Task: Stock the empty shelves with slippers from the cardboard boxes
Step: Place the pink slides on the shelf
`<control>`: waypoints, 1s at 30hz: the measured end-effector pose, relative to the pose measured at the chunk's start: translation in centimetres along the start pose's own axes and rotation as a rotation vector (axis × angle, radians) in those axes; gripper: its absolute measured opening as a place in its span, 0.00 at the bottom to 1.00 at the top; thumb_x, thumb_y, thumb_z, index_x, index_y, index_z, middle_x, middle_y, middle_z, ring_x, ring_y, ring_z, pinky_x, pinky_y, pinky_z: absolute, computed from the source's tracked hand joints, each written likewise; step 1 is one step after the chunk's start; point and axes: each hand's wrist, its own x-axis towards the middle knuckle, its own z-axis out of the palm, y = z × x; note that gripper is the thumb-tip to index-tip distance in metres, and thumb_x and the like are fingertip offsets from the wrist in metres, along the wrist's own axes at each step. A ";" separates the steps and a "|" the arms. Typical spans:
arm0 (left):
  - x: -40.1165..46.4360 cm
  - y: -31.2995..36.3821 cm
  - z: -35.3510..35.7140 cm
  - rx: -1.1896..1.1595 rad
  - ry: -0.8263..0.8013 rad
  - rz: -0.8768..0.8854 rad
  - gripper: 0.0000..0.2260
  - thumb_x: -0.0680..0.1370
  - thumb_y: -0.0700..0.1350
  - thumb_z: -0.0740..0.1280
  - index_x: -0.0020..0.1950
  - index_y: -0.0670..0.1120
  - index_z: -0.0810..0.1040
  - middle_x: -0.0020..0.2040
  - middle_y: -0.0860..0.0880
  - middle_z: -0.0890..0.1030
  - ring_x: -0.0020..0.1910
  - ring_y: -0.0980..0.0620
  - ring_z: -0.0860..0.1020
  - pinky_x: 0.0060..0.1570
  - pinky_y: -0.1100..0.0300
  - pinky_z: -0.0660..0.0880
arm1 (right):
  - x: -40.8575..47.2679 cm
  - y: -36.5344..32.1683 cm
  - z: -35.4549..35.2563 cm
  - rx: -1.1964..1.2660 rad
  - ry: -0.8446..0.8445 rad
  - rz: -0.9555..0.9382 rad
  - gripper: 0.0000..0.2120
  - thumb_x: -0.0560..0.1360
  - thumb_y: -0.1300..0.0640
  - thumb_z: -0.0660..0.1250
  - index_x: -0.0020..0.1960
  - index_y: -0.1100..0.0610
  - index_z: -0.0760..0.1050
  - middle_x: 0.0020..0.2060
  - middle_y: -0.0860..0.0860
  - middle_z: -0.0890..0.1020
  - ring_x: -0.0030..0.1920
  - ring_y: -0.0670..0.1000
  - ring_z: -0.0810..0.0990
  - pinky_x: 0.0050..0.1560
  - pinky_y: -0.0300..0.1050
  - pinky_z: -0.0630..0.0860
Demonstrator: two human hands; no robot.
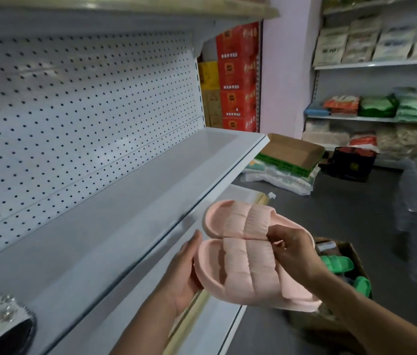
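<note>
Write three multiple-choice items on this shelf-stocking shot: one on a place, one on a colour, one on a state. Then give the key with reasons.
1. Where does the black slipper with the sparkly trim lie?
A. on the white shelf, near left
B. on the floor
C. in the cardboard box

2. What colour is the pair of slippers in the hands?
A. green
B. pink
C. black

3. How does the right hand hold the pair?
A. flat underneath
B. pinching the straps
C. not touching

Key: 1 A, it sits on the white shelf at the lower left. 2 B, the pink slippers are pale pink. 3 B, the right hand pinches the straps while the left hand supports the side.
</note>
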 end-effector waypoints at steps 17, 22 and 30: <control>9.5 10.2 -2.0 0.020 0.329 0.158 0.17 0.76 0.54 0.69 0.58 0.45 0.82 0.47 0.43 0.86 0.42 0.45 0.83 0.45 0.55 0.75 | 21.0 -3.1 1.1 -0.141 -0.368 -0.428 0.09 0.68 0.75 0.66 0.38 0.63 0.79 0.34 0.58 0.79 0.35 0.42 0.71 0.38 0.30 0.67; 14.3 12.2 -2.3 0.033 0.436 0.187 0.13 0.76 0.45 0.69 0.59 0.42 0.80 0.47 0.43 0.86 0.41 0.45 0.84 0.43 0.55 0.78 | 29.6 -3.4 2.0 -0.301 -0.457 -0.525 0.05 0.70 0.72 0.68 0.42 0.64 0.81 0.39 0.54 0.79 0.35 0.41 0.71 0.37 0.25 0.66; 18.6 11.4 -2.9 -0.176 0.667 0.258 0.15 0.76 0.38 0.70 0.61 0.35 0.76 0.49 0.35 0.83 0.44 0.39 0.84 0.45 0.46 0.82 | 37.9 -2.4 6.5 -0.504 -0.610 -0.560 0.07 0.74 0.58 0.70 0.51 0.52 0.81 0.45 0.47 0.77 0.45 0.49 0.75 0.44 0.41 0.71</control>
